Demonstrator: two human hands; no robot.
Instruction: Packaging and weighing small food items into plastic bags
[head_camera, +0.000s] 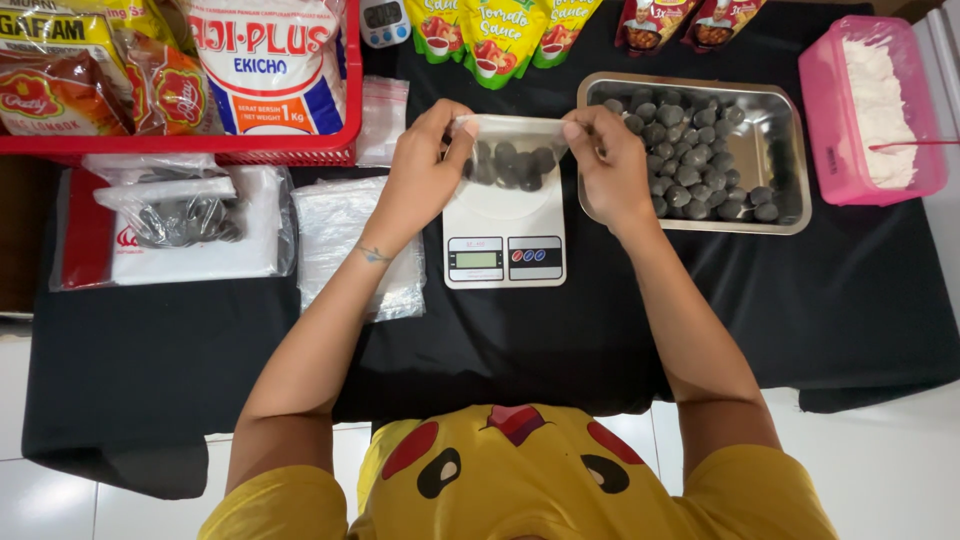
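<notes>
Both hands, left hand and right hand, pinch a clear plastic bag of dark balls above a white scale, beside a steel tray.

Home food-packing table: kitchen scale, sauce pouches, steel tray.
</notes>
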